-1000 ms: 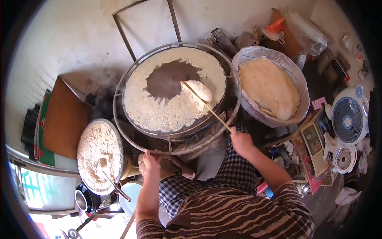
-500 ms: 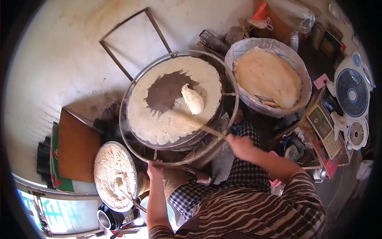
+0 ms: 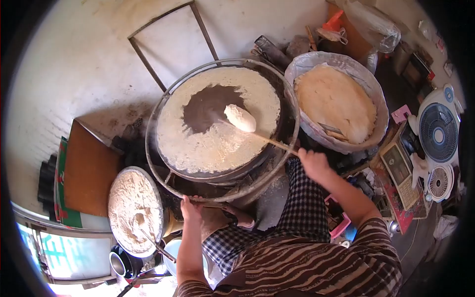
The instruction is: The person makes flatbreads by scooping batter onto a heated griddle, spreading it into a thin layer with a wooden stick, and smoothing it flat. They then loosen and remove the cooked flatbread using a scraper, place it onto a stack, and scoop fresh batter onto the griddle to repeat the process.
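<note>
A round griddle [image 3: 210, 111] carries a pale layer of batter [image 3: 173, 153] around a bare dark patch. On it, right of centre, sits a thick lump of batter [image 3: 241, 119]. My right hand [image 3: 314, 165] is closed around the wooden stick [image 3: 277, 143] of a spreader, which reaches over the griddle to the lump; its far end is partly hidden by the lump. At the near side, my left hand [image 3: 191, 210] has its fingers closed at the metal ring [image 3: 157, 178] surrounding the griddle. A bowl of batter [image 3: 129, 213] with a long-handled utensil [image 3: 157, 243] stands left of that hand.
A plastic-lined basket [image 3: 341, 143] of flat pancakes [image 3: 331, 99] stands right of the griddle. Further right are a fan [image 3: 438, 131] and a cluttered small table [image 3: 403, 218]. A metal frame [image 3: 141, 59] leans on the wall; a brown board [image 3: 91, 171] stands at left.
My right hand has moved up and right, drawing the spreader toward the lump, which looks rounder. A spoke of the metal ring has shifted left. My left hand stays at the ring.
</note>
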Demonstrator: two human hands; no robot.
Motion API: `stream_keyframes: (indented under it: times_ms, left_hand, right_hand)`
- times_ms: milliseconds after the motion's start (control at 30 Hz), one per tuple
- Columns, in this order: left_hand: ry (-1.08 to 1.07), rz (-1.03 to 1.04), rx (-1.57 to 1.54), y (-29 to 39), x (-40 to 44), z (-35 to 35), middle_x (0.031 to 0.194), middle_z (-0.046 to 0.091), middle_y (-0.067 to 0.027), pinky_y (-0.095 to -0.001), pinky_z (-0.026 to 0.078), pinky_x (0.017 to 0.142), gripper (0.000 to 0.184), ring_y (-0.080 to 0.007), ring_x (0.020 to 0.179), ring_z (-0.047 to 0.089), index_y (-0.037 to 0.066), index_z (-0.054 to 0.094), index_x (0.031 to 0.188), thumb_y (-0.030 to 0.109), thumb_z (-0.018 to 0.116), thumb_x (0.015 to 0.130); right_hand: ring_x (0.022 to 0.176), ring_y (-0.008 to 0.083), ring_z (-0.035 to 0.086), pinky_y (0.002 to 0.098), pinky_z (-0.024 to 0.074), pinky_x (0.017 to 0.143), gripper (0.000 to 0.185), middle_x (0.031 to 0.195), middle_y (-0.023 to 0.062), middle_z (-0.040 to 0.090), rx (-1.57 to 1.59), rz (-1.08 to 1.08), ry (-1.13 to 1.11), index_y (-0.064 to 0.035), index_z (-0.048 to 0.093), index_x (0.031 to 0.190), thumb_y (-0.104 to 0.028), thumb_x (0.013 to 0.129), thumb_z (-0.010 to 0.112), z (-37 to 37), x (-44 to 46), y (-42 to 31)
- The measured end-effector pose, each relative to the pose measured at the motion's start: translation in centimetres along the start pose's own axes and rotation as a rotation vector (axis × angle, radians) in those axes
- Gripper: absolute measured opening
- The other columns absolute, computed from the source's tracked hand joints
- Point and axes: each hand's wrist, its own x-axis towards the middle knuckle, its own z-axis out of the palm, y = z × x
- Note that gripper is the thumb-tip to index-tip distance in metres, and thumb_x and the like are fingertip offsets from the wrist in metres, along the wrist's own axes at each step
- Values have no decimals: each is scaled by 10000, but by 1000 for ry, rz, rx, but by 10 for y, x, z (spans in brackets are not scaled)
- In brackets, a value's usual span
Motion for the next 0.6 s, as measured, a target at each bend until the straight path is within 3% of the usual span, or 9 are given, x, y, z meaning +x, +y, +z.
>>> stream_keyframes:
  times_ms: [100, 200, 300, 400, 500, 533, 600]
  left_hand:
    - [-61, 3, -10, 17, 38, -18, 967, 571, -129, -449, 541, 751, 350, -300, 852, 607, 35, 434, 1075, 375, 421, 993]
    - [82, 59, -176, 16, 56, -12, 1010, 551, -163, -454, 528, 766, 394, -316, 864, 596, 4, 409, 1118, 377, 419, 993]
    - [11, 18, -194, 3, 33, -1, 1075, 547, -193, -452, 510, 815, 482, -322, 920, 585, -2, 419, 1150, 439, 470, 963]
    - [-97, -50, -130, -10, -8, 2, 1070, 586, -169, -431, 507, 836, 487, -309, 947, 590, 33, 477, 1129, 481, 499, 940]
    - [-155, -169, -75, -24, -43, 19, 1079, 602, -144, -440, 496, 863, 462, -296, 997, 580, 60, 512, 1126, 480, 513, 933]
    - [-164, -215, -58, -30, -52, 28, 1086, 604, -137, -447, 491, 874, 452, -292, 1019, 573, 67, 522, 1128, 474, 517, 933]
    - [-77, -166, -104, -42, -60, 46, 998, 611, -107, -429, 520, 773, 402, -277, 906, 610, 95, 497, 1051, 482, 488, 944]
  right_hand:
    - [662, 325, 669, 452, 516, 545, 129, 761, 218, 642, 256, 0, -20, -15, 467, 930, -120, 855, 480, -6, 23, -12]
    - [674, 353, 665, 461, 515, 556, 120, 797, 259, 646, 365, 19, 38, -4, 470, 930, -79, 836, 464, 7, 37, -72]
    - [639, 331, 664, 429, 526, 560, 138, 735, 187, 643, 207, -374, 87, -5, 476, 948, -100, 849, 470, 2, 8, -83]
    - [682, 315, 672, 419, 528, 566, 131, 739, 159, 641, 70, -143, -37, -22, 477, 958, -112, 863, 466, 4, 4, -42]
    - [699, 345, 671, 450, 522, 580, 135, 758, 175, 658, 123, 6, 22, -29, 498, 968, -122, 888, 442, -1, 30, 6]
    - [689, 365, 665, 471, 515, 581, 140, 747, 200, 658, 225, 41, -60, -19, 503, 974, -104, 888, 431, -17, 35, -11]
    - [683, 373, 660, 486, 509, 577, 128, 745, 212, 655, 337, 56, -31, -22, 489, 975, -81, 881, 423, 4, 46, -46]
